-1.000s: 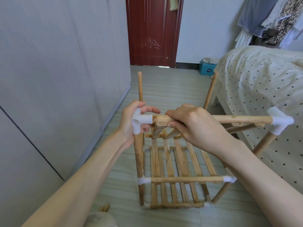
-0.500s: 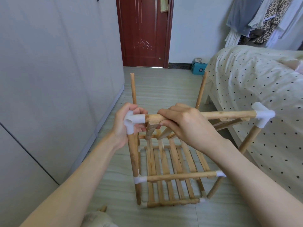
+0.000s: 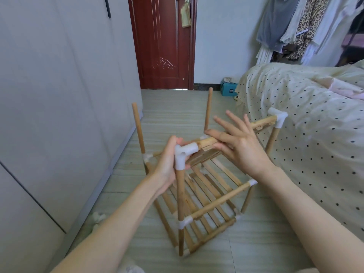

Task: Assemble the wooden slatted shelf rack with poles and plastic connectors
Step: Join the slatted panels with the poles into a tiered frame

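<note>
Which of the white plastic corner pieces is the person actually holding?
The top connector nearest the camera: the left hand wraps around it. The other top connector, by the bed, is untouched, and the right hand is open.

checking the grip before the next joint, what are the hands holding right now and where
The left hand grips the white corner connector atop the near upright pole. The right hand holds nothing; its fingers are spread open over the top rail.

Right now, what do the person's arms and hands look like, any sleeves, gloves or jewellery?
Both forearms are bare to the frame edge, with no sleeves in view. The left hand and right hand wear no gloves. No rings, watch or bracelets show on the fingers or wrists.
</note>
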Demonstrator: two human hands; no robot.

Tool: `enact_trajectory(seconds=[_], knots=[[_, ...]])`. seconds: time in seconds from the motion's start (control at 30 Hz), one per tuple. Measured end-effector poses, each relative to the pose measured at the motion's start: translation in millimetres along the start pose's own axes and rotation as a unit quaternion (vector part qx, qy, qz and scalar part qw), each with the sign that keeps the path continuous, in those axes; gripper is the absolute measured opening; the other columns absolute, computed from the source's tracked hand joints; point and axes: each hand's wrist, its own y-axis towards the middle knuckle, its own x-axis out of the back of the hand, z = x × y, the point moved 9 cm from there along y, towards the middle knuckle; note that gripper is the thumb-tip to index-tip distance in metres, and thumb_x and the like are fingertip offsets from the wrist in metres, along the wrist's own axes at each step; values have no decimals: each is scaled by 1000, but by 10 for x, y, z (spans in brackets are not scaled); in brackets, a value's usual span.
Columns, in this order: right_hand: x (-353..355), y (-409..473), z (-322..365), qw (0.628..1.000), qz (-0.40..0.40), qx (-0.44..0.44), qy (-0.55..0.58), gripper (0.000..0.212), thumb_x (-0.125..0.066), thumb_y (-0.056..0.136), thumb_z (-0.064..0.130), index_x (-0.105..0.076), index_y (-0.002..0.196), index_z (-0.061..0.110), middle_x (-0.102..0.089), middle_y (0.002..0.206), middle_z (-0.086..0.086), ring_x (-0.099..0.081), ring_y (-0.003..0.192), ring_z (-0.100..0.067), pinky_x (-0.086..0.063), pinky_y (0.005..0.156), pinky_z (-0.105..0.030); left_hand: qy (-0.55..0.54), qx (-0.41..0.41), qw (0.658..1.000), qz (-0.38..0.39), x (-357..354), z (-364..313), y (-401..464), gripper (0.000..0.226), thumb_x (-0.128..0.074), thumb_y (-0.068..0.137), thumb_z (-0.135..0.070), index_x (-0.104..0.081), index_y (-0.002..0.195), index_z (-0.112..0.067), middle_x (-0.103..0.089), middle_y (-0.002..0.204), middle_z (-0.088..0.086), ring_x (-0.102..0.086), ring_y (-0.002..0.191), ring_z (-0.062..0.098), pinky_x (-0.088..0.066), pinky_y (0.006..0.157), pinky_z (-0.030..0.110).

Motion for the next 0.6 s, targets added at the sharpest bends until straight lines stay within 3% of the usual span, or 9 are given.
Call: enact_trajectory(seconds=[0.07,0.1,0.17,0.27,0.37,0.4,0.5,0.6], knots=[[58,-80,-242,998,-11,-58,-8,44,-52,85,40,-61,124,21,-41,144,-16,-28,137,-41,-20,108,-65,91,9,995,46,-209,134,24,45,-32,91,-57,-58,108,-24,-64,109,3,-61,97,11,-48,84,33],[89,-132,-360,995,-21,-97,-5,46,-55,85,39,-58,127,20,-34,147,-18,-25,138,-42,-22,109,-64,147,9,986,77,-322,185,18,63,-30,85,-71,-54,124,-28,-56,128,3,-53,115,15,-41,98,37],[108,-252,-540,982,-30,-185,23,52,-60,88,27,-47,137,16,-20,153,-19,-20,141,-40,-20,114,-54,209,-5,970,127,-538,209,-22,87,-23,74,-85,-40,140,-31,-42,141,-6,-38,129,13,-25,108,34],[91,-405,-612,943,-61,-302,128,56,-51,93,11,-30,146,8,-19,155,-14,-17,143,-28,-18,114,-36,242,-47,962,117,-613,142,0,94,-23,69,-81,-41,140,-22,-47,134,-6,-43,123,9,-28,108,30],[22,-532,-553,893,-79,-364,253,51,-45,93,9,-32,143,8,-36,146,-7,-33,136,-22,-28,113,-37,206,-76,974,61,-425,67,61,74,-24,80,-70,-49,133,-24,-54,119,-11,-51,117,7,-36,104,28],[-21,-565,-472,884,-64,-361,289,52,-44,92,6,-33,142,13,-39,144,0,-36,134,-18,-32,111,-32,172,-88,980,38,-327,39,80,61,-26,86,-63,-55,124,-26,-58,114,-11,-55,114,7,-41,100,27],[-186,-616,-115,860,9,-307,409,65,-51,86,4,-28,128,49,-38,121,31,-37,116,13,-29,89,3,146,-112,981,-57,8,-6,129,34,-28,100,-39,-59,102,-24,-67,99,-7,-63,101,10,-50,88,26],[-360,-575,-9,844,11,-295,449,76,-68,81,18,-16,129,47,-33,119,33,-30,101,26,-20,87,4,207,-92,969,-99,226,121,190,28,-30,103,-26,-57,106,-17,-66,98,0,-63,98,16,-50,86,31]])
